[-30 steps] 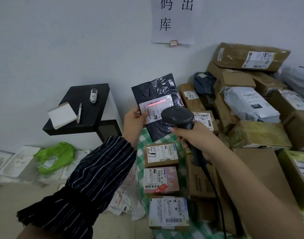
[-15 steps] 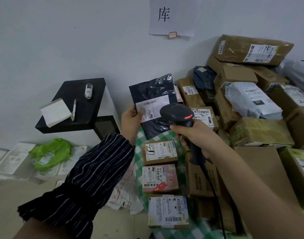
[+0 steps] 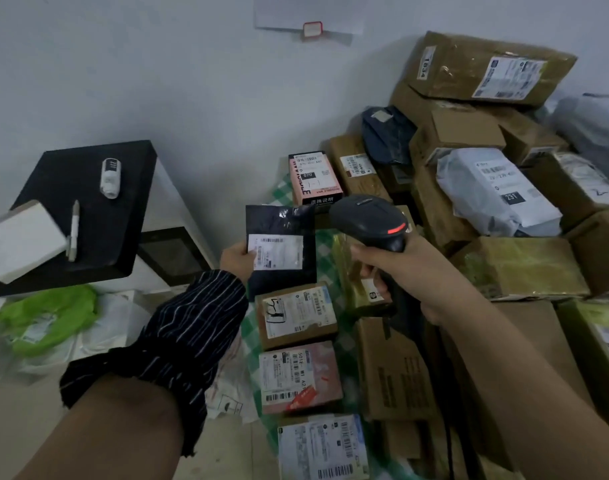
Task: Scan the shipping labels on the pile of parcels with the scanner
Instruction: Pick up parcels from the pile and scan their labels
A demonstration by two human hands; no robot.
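while your left hand [image 3: 235, 259] pinches the bag [image 3: 281, 251] near the cloth's [image 3: 325, 242] far edge, your right hand [image 3: 393, 268] grips the scanner [image 3: 365, 218]; no beam shows, so probably lay the bag down.

**Black mailer held up beside the scanner, parcels all around**

The black mailer bag [image 3: 280, 233] is glossy and crinkled. The left hand [image 3: 236, 259] pinches it upright at its left edge, and its white shipping label [image 3: 277, 252] faces the camera. Just to its right, the right hand [image 3: 400, 271] grips the dark grey handheld scanner [image 3: 367, 220] by the handle. The scanner's head bears an orange-red strip.

Below the mailer, three small parcels lie in a row with their labels up: a brown box [image 3: 296, 315], a pink box [image 3: 301, 377] and a box with a white label [image 3: 324, 448]. To the right rises the pile of parcels [image 3: 524, 268], mostly brown cartons. Among them is a white poly bag [image 3: 497, 192], and a long taped box [image 3: 486, 69] lies on top.
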